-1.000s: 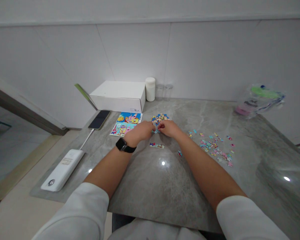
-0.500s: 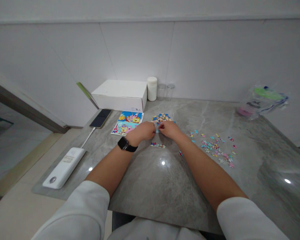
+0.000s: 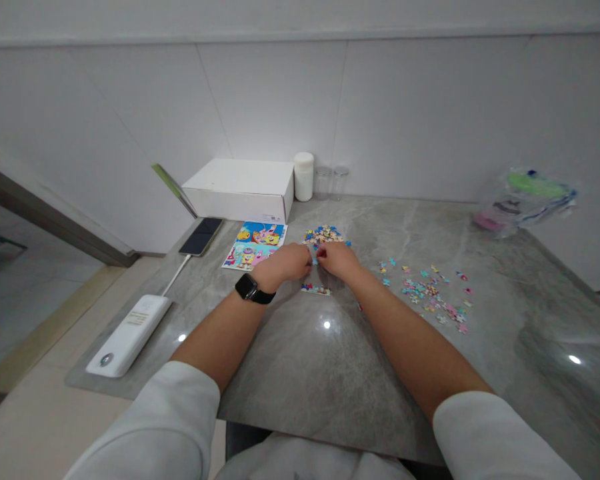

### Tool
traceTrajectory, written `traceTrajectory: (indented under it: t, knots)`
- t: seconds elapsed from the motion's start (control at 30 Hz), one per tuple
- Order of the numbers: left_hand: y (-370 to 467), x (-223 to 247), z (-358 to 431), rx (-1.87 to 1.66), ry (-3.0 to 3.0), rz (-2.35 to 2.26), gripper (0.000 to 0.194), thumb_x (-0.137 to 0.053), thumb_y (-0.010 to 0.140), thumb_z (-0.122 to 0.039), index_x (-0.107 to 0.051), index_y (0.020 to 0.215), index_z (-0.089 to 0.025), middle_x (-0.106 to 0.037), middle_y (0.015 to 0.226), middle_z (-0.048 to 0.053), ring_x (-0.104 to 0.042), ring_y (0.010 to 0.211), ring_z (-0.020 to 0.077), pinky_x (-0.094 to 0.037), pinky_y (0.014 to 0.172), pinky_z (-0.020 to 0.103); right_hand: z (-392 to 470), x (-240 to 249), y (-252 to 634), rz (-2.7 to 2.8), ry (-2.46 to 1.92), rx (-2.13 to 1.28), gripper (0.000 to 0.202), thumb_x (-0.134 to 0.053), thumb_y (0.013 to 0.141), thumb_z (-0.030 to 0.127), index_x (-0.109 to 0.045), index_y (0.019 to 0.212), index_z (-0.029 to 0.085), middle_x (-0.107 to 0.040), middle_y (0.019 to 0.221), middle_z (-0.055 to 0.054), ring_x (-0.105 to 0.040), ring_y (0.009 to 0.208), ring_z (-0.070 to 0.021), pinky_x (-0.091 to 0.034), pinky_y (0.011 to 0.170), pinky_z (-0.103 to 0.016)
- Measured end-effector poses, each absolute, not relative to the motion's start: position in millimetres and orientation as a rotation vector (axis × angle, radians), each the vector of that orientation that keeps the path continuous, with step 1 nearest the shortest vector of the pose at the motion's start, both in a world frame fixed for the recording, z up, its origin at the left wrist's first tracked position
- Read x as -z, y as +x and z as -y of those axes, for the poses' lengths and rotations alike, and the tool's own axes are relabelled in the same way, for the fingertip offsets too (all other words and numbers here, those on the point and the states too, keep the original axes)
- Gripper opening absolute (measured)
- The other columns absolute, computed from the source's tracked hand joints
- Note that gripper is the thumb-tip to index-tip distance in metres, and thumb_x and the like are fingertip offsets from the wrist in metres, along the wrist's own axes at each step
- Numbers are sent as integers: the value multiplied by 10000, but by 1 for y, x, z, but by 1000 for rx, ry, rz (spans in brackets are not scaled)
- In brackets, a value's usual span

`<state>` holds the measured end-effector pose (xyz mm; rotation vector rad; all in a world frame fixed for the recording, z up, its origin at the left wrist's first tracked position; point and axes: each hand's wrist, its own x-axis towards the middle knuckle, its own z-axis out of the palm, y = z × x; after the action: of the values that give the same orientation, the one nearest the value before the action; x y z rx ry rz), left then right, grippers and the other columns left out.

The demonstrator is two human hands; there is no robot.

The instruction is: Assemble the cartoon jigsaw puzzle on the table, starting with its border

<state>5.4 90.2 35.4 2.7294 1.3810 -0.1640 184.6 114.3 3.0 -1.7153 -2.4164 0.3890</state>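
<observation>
My left hand (image 3: 295, 261), with a black watch on its wrist, is closed in a pinch. Facing it, fingertips close by, is my right hand (image 3: 338, 259), its fingers also curled together. Small light blue puzzle pieces (image 3: 315, 259) show between the two hands, partly covered by the fingers. Just nearer to me lies a short joined strip of puzzle pieces (image 3: 316, 290). Beyond the hands sits a heap of puzzle pieces (image 3: 324, 234). The cartoon picture sheet (image 3: 250, 248) lies flat to the left of my left hand.
Loose puzzle pieces (image 3: 433, 293) are scattered right of my right forearm. A phone (image 3: 203, 237) is cabled to a white power bank (image 3: 129, 335) on the left. Along the wall stand a white box (image 3: 240, 190), a white bottle (image 3: 304, 177) and clear jars (image 3: 331, 183). A plastic bag (image 3: 525, 202) lies far right.
Both hands stay almost in place, with only slight finger movement at the small pieces. A red piece beside my right forearm is now more covered by the arm.
</observation>
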Motion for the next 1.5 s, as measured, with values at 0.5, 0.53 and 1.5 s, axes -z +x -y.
traceTrajectory:
  t: [0.5, 0.53, 1.5]
  knots:
    - [7, -49, -82, 167, 2696, -1451, 292, -635, 973, -315, -837, 1105, -150, -800, 1101, 185, -754, 1018, 307, -579, 918, 394, -111, -99, 264, 1874, -1516, -209, 256, -642, 958, 381, -810, 1007, 195, -800, 920, -62, -688, 810, -199, -521, 770, -316]
    - [7, -51, -81, 163, 2694, -1453, 293, -634, 974, -310, -835, 1117, -150, -799, 1111, 183, -753, 1028, 307, -578, 926, 397, -108, -110, 278, 1807, -1487, -178, 301, -630, 967, 431, -807, 1022, 194, -792, 906, -70, -682, 786, -202, -522, 735, -322]
    - [79, -63, 12, 283, 2841, -846, 218, -765, 901, -313, -762, 1095, -215, -731, 1164, 114, -682, 1104, 303, -528, 958, 427, -13, -10, 453, 1655, -2048, -18, 233, -598, 938, 311, -802, 988, 211, -799, 988, -75, -684, 838, -211, -507, 857, -338]
